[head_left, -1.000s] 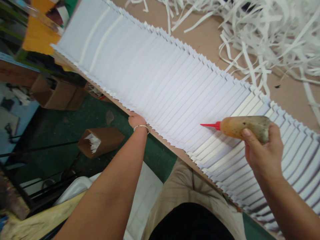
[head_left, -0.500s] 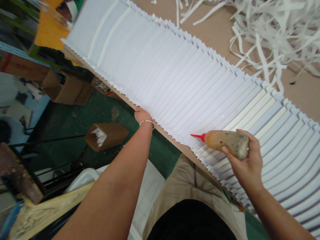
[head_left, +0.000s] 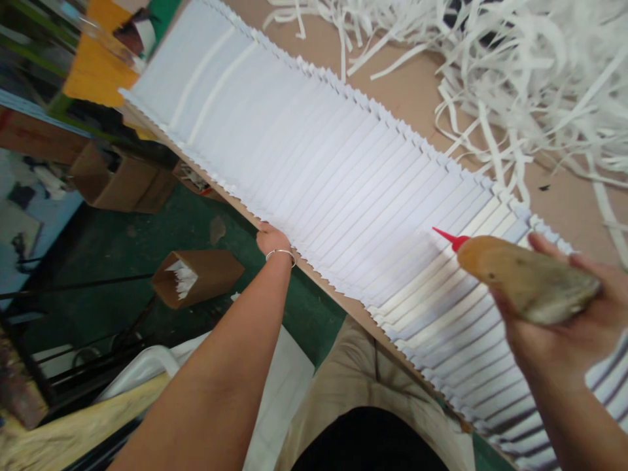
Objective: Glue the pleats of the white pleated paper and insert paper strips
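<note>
- At the right, closest to the camera, the right hand (head_left: pixel 564 340) is clasping a squeeze bottle (head_left: pixel 524 281), its red nozzle (head_left: pixel 449 238) pointing leftward over the white sheets (head_left: pixel 318 163); tip contact: cannot tell.
- Well apart, the left hand (head_left: pixel 273 239) is resting at the near edge of the tabletop (head_left: pixel 402 95); fingertips are hiding from view, grip cannot be told.
- White sheets are overlapping in a long stepped row along the tabletop.
- Beyond, loose white strips (head_left: pixel 549 65) are lying tangled on the tabletop.
</note>
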The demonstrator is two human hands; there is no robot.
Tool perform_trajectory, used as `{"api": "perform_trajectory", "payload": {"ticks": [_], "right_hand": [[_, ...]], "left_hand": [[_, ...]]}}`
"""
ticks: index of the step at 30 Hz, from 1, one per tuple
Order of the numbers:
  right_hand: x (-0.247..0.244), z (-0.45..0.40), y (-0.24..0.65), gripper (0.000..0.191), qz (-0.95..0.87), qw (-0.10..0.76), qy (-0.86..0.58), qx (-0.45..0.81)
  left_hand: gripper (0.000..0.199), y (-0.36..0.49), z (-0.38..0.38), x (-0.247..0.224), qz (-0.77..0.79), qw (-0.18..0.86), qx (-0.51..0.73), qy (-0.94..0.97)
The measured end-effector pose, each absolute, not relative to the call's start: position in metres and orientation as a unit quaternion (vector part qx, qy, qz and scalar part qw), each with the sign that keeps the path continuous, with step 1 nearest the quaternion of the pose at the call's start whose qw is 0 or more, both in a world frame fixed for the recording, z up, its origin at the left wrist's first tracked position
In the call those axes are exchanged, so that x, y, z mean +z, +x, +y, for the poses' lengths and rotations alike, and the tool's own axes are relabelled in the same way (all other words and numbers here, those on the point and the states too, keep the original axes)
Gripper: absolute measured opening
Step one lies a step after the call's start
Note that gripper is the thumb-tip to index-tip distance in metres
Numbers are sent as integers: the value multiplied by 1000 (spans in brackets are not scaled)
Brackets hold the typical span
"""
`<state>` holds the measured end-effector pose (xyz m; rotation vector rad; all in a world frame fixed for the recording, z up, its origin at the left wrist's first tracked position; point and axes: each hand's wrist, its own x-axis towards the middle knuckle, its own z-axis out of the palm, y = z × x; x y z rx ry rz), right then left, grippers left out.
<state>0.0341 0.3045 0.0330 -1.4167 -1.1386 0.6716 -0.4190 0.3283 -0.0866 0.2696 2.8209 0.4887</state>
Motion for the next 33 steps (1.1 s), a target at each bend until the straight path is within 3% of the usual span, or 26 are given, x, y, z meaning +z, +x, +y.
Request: {"api": "perform_trajectory", "payload": {"ticks": [2,7,18,25,33], "right_hand": [[29,344,51,72,-455,607,-593,270],[12,417,71,51,-336,643,-548,417],[-11,461,64,34,-293,639,-550,451],[-6,456,50,32,-309,627,-562,443],[6,411,26,46,-296,609,-575,459]], "left_hand": [[39,-418,329,-84,972,129,180,82],[38,-416,329,-81,970,122,197,71],[37,-419,327,-84,973,117,187,68],[37,-420,327,-86,973,116,187,73],[38,-420,327,-87,971,124,189,77]]}}
